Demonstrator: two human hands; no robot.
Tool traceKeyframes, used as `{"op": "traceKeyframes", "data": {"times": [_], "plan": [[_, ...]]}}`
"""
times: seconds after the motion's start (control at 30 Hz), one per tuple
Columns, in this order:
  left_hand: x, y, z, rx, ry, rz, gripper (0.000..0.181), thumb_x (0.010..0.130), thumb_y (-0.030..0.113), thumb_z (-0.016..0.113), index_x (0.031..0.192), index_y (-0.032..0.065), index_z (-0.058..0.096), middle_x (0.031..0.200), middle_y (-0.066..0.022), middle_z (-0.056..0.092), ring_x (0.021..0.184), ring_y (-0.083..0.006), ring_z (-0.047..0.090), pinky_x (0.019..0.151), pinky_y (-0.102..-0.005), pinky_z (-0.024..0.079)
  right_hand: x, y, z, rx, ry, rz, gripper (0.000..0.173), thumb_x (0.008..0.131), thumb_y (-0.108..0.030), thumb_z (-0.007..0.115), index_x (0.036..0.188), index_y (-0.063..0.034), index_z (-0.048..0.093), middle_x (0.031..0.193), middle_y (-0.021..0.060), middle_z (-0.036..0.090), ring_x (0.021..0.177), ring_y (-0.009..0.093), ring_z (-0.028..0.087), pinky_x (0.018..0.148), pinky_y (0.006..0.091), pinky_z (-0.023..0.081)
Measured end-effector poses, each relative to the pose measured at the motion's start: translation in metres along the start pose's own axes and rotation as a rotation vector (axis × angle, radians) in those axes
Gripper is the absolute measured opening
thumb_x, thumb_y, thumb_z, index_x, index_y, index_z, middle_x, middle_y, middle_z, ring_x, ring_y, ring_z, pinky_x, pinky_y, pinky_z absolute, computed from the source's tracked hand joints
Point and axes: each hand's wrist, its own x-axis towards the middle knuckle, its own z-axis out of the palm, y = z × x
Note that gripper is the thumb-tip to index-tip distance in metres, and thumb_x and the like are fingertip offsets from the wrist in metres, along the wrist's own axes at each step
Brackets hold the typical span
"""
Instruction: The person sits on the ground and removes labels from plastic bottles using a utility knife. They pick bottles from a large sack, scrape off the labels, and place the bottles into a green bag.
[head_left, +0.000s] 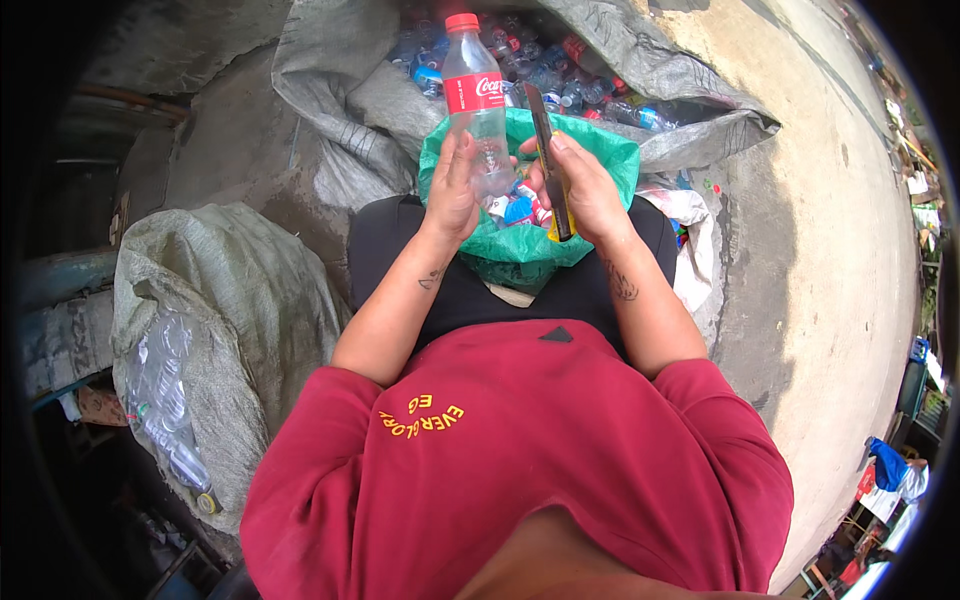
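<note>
My left hand (456, 184) grips the lower part of a clear plastic Coca-Cola bottle (471, 97), which stands roughly upright with its red cap on and a red label around it. Close to its right, my right hand (581, 184) holds a snap-off utility knife (551, 161) with a dark body and yellow parts, its blade end pointing up and away from me. Both hands are over a green woven sack (525, 244), open between my legs. Peeled bottle labels (519, 210) in red, blue and white lie inside it.
Beyond the green sack, a large grey woven sack (360, 135) gapes over many plastic bottles (559, 71). Another sack (247, 262) at left holds clear bottles (172, 405). A white sack (697, 244) rests by my right knee on the concrete ground (840, 247).
</note>
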Motion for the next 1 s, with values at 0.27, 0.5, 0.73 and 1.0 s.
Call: {"op": "traceKeyframes", "data": {"times": [0.27,0.5,0.73,1.0], "plan": [[-0.027,0.009,-0.006,0.074,-0.131,0.151,0.059,0.086,0.051,0.047,0.125,0.0091,0.035,0.105,-0.0094,0.054,0.090,-0.0177,0.055,0.077,-0.0329,0.047,-0.018,-0.016,0.033,-0.144,-0.110,0.027,0.037,0.095,-0.035,0.032,0.099,-0.0046,0.053,0.064,0.0017,0.047,0.051,0.009,0.043,0.047,0.0216,0.036],[-0.027,0.013,-0.022,-0.076,-0.079,0.012,0.063,0.083,0.057,0.045,0.125,0.0095,0.041,0.108,-0.0094,0.054,0.097,-0.0191,0.053,0.084,-0.0374,0.044,-0.035,-0.001,0.026,-0.708,0.012,-0.123,0.034,0.094,-0.031,0.039,0.101,-0.0018,0.053,0.072,0.0100,0.055,0.065,0.021,0.054,0.059,0.0320,0.040],[-0.034,0.010,-0.009,-0.086,-0.158,-0.019,0.071,0.081,0.061,0.045,0.129,0.0090,0.036,0.112,-0.0088,0.051,0.105,-0.0179,0.047,0.087,-0.0354,0.041,-0.037,-0.003,0.040,-0.936,0.217,-0.292,0.035,0.093,-0.025,0.040,0.117,-0.0007,0.046,0.087,0.0205,0.061,0.083,0.037,0.058,0.072,0.0409,0.043],[-0.031,0.005,-0.013,-0.127,-0.198,0.052,0.073,0.081,0.061,0.044,0.132,0.0098,0.031,0.125,-0.0060,0.044,0.115,-0.0206,0.044,0.096,-0.0407,0.035,-0.045,0.000,0.044,-0.907,0.099,-0.274,0.042,0.093,-0.023,0.040,0.131,-0.0060,0.034,0.091,0.0236,0.060,0.086,0.040,0.057,0.074,0.0429,0.043]]}}
